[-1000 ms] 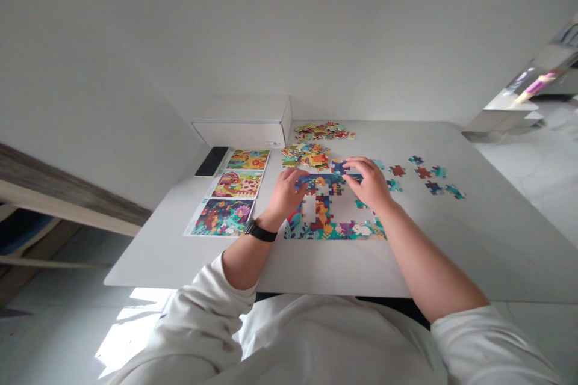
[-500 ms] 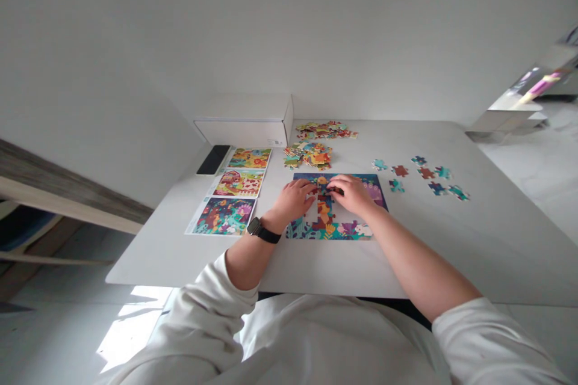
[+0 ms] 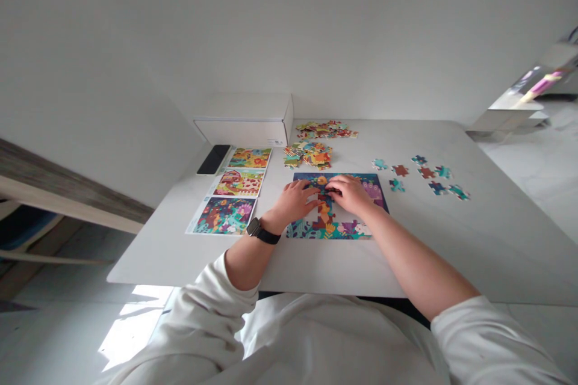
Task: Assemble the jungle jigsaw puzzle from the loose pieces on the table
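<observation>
The left hand and right hand curl half-closed over the jigsaw puzzle, any grip hidden. Loose jigsaw pieces lie right.

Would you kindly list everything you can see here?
puzzle: one, multicoloured, under hands
loose pieces: eight, teal, blue, brown, puzzle's right
piece piles: two, multicoloured, behind puzzle
pictures: three, multicoloured, left
phone: one, black, beside pictures
box: one, white, back left
table: one, white, centre
wall: one, grey, behind
wooden frame: one, brown, left edge
blurred things: uncountable, mixed, right edge
watch: one, black, left wrist
sleeves: two, white, bottom
left hand, right hand: one each, over puzzle
</observation>
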Tool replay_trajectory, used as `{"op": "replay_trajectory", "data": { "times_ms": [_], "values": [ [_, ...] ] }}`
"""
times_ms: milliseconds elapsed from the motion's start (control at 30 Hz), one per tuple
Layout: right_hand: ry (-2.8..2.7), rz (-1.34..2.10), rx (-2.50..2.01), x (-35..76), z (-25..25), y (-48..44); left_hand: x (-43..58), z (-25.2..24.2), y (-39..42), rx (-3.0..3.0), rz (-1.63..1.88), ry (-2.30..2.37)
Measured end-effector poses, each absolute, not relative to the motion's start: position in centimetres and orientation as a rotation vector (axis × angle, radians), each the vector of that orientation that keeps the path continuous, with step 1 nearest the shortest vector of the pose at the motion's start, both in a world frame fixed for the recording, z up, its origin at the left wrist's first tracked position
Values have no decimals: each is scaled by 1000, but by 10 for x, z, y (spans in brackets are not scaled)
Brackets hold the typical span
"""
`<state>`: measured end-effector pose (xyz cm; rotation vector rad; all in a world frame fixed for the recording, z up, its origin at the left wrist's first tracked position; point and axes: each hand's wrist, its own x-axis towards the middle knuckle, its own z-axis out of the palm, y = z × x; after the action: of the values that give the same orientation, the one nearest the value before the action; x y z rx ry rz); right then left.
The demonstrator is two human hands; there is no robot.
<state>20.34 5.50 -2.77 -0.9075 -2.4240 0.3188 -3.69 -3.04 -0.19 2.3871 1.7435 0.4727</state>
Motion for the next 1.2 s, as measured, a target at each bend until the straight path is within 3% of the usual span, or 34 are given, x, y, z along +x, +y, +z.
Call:
{"op": "replay_trajectory", "data": {
  "times_ms": [1200],
  "values": [
    [-2553, 235, -926, 208, -19, 44, -32, 3, -32, 2377, 471, 1738]
  ]
}}
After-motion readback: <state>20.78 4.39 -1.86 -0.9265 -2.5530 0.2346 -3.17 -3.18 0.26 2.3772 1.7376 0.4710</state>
